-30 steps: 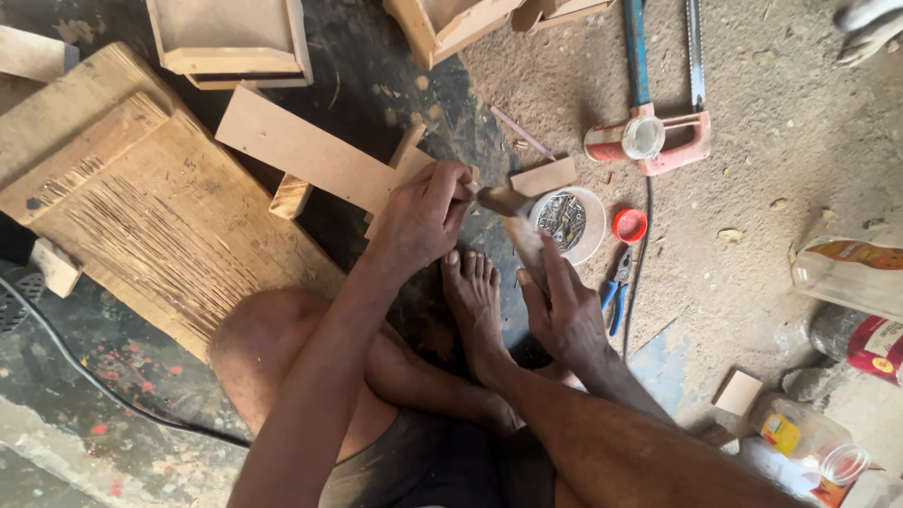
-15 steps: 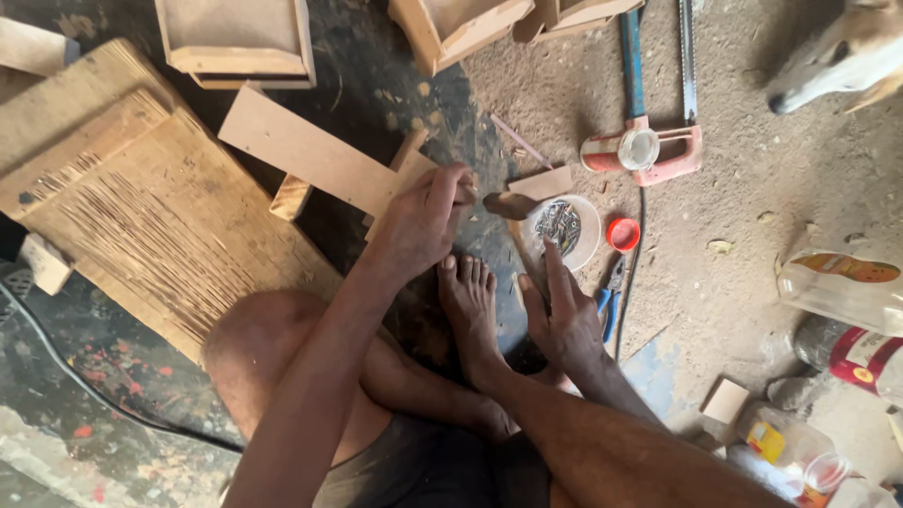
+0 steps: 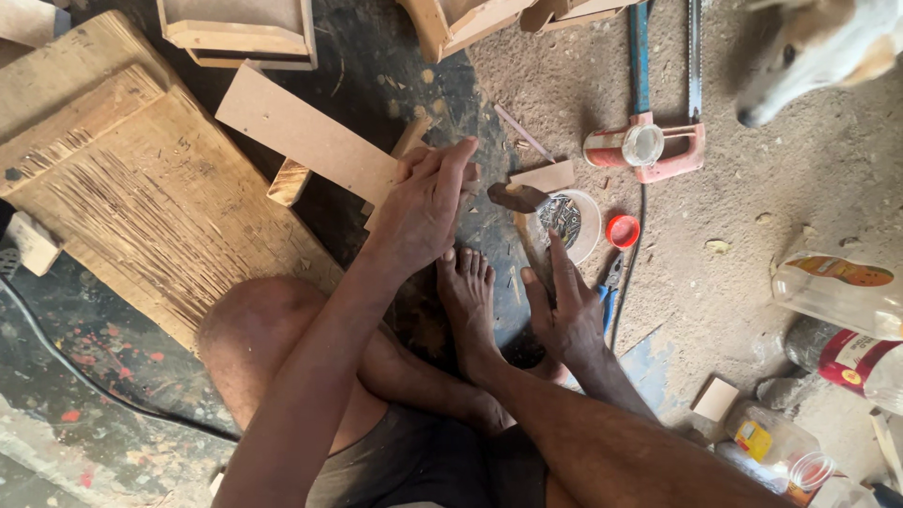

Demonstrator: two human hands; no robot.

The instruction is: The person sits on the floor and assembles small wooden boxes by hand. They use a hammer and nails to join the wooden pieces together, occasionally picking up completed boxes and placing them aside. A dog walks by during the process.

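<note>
I sit on the floor with my bare foot (image 3: 467, 301) between my hands. My left hand (image 3: 423, 202) is closed over the near end of a flat wooden board (image 3: 306, 136), fingers curled on its edge by a small wooden piece (image 3: 544, 176). My right hand (image 3: 564, 310) lies on the ground with its fingers spread, and the index finger points at a clear round container of nails (image 3: 571, 221). A dark hammer-like head (image 3: 515, 196) with a wooden handle lies just left of that finger; I cannot tell whether the hand touches it.
A big rough plank (image 3: 141, 198) lies at left, with wooden boxes (image 3: 240, 28) behind it. A red cap (image 3: 622, 230), blue pliers (image 3: 609, 282), a blue and red hacksaw (image 3: 658, 141) and plastic bottles (image 3: 837, 282) are at right. A dog's head (image 3: 818, 42) is at top right.
The dog's head has come further into view at top right. My left hand has shifted slightly on the board's end. My right hand's fingers have stretched toward the nail container.
</note>
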